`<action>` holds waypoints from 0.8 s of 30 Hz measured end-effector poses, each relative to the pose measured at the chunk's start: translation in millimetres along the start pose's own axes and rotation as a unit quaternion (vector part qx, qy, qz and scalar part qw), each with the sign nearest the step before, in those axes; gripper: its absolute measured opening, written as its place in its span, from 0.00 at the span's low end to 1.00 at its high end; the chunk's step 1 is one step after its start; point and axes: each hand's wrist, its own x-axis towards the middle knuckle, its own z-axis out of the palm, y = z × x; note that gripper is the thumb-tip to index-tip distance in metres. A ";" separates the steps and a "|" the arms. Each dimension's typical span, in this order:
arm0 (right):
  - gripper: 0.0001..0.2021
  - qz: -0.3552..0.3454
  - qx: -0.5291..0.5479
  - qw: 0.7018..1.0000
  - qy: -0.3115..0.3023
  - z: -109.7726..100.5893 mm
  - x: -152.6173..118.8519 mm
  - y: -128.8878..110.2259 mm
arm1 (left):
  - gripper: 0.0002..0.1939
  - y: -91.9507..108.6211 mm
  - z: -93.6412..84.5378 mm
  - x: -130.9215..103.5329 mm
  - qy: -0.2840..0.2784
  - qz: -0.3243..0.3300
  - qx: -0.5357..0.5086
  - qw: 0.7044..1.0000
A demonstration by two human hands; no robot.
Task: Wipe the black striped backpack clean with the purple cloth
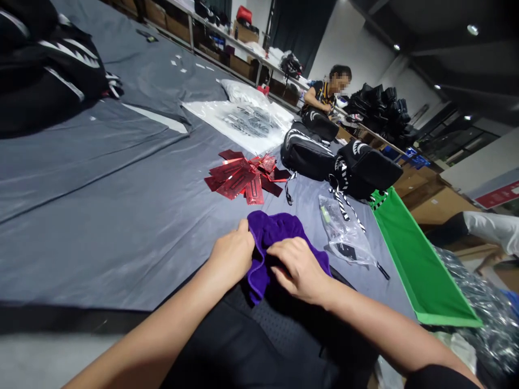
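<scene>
A crumpled purple cloth lies over a black item at the near edge of the grey-covered table. My left hand is closed on the cloth's left edge. On the cloth's right part rests my right hand, its fingers curled and a little apart, with the thumb below them; whether it pinches any fabric is hard to make out. Just beyond the cloth is a fanned pile of red tags. To its right lies a clear plastic bag with dark things inside.
Black bags with white patterns stand beyond the tags, near a white plastic sheet. A green bin borders the table's right side. More black bags lie far left. A person sits at the far end.
</scene>
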 end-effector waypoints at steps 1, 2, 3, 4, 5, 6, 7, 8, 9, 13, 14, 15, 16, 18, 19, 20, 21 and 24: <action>0.18 -0.008 0.021 0.999 -0.026 0.6 -2.3 -2.3 | 0.24 -0.3 -0.7 0.1 -0.004 0.001 0.003 1.000; 0.18 -0.012 0.032 0.998 -0.057 2.9 -2.2 -4.6 | 0.24 -0.7 -1.4 0.2 -0.006 0.001 0.008 1.000; 0.18 -0.013 0.033 0.996 -0.088 6.3 -0.3 -6.6 | 0.24 -0.9 -2.0 0.3 -0.009 0.002 0.013 1.000; 0.19 -0.012 0.030 0.993 -0.111 10.2 2.9 -8.3 | 0.24 -1.2 -2.5 0.4 -0.013 0.001 0.018 1.000; 0.19 -0.011 0.025 0.992 -0.127 14.1 6.3 -9.4 | 0.23 -1.4 -2.9 0.3 -0.017 0.001 0.021 1.000; 0.20 -0.012 0.018 0.990 -0.137 17.5 9.1 -9.9 | 0.23 -1.7 -3.2 0.2 -0.020 0.000 0.022 1.000; 0.21 -0.014 0.007 0.990 -0.139 20.2 10.7 -9.7 | 0.22 -1.9 -3.4 0.1 -0.021 0.000 0.021 1.000; 0.23 -0.015 -0.009 0.991 -0.135 22.0 10.8 -8.9 | 0.22 -2.1 -3.6 0.0 -0.022 -0.002 0.021 1.000; 0.25 -0.015 -0.029 0.991 -0.128 23.0 9.6 -7.8 | 0.22 -2.3 -3.7 -0.1 -0.022 -0.001 0.021 1.000; 0.27 -0.012 -0.071 0.991 -0.116 23.5 1.8 -5.4 | 0.20 -2.2 -3.8 0.3 -0.026 0.000 0.034 0.999; 0.27 -0.018 -0.069 0.991 -0.116 23.8 1.3 -5.9 | 0.20 -2.1 -3.8 0.4 -0.030 -0.003 0.033 0.999; 0.27 -0.024 -0.068 0.991 -0.115 24.2 1.4 -6.8 | 0.21 -1.8 -3.8 0.5 -0.032 -0.006 0.032 0.999; 0.28 -0.027 -0.071 0.991 -0.114 24.8 2.0 -7.7 | 0.21 -1.6 -3.7 0.4 -0.030 -0.006 0.030 0.999; 0.29 -0.020 -0.083 0.990 -0.111 25.9 3.2 -9.2 | 0.21 -1.2 -3.6 0.1 -0.022 0.000 0.031 0.999; 0.29 -0.016 -0.087 0.990 -0.109 26.3 3.5 -9.5 | 0.21 -1.1 -3.5 0.0 -0.017 0.002 0.034 0.999; 0.30 -0.015 -0.086 0.990 -0.108 26.5 3.7 -9.7 | 0.20 -1.1 -3.3 -0.2 -0.012 0.005 0.039 0.999; 0.30 -0.018 -0.081 0.991 -0.107 26.4 3.7 -9.8 | 0.20 -1.2 -3.0 -0.2 -0.011 0.006 0.044 0.999; 0.31 -0.023 -0.072 0.991 -0.112 24.3 4.2 -10.7 | 0.19 -1.7 -2.1 0.2 -0.012 0.003 0.051 0.999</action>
